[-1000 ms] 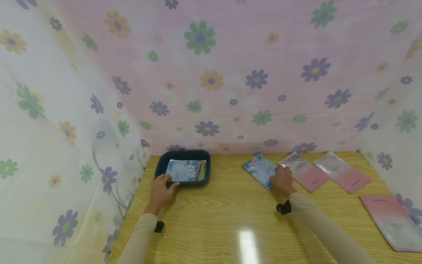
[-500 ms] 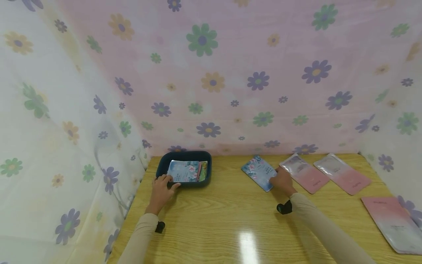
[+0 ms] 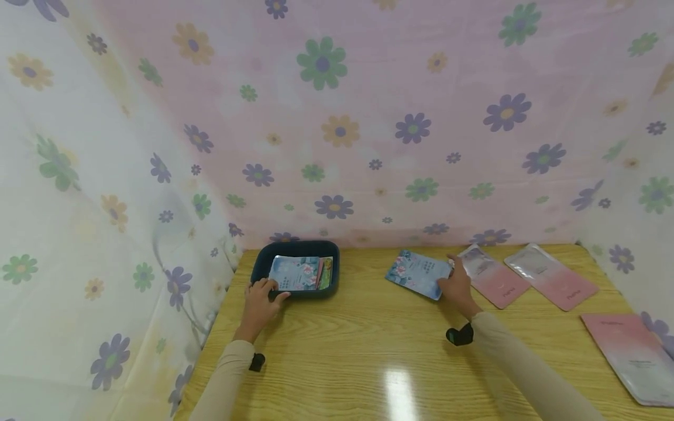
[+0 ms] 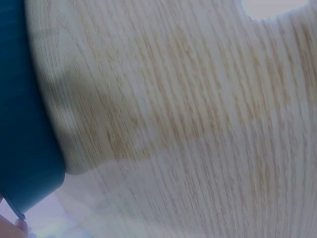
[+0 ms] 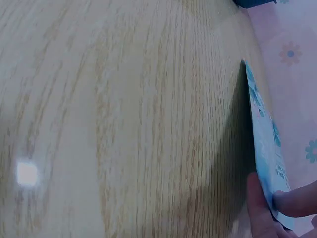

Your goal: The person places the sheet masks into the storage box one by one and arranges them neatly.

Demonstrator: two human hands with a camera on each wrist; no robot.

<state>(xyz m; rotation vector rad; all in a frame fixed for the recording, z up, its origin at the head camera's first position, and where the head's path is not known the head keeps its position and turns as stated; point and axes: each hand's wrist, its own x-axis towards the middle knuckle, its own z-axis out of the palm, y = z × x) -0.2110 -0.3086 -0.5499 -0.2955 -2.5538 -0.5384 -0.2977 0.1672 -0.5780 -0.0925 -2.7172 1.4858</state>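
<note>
Flowered cloth [image 3: 368,105] behind and at both sides. Below it, wood-grained table [image 3: 337,356]. Flat at right, three pink-and-silver packets [image 3: 626,351]: two side by side toward the back, one nearer. At left, dark tub [image 3: 297,247] near the back edge, with a blue flowered packet [image 3: 295,272] lying in it over others. Well to its right, tilted above its own shadow, another blue packet [image 3: 416,272]: pinched between thumb and finger of right hand [image 3: 458,286]. Left hand [image 3: 260,305]: fingers hooked over tub's near-left rim, gripping.
</note>
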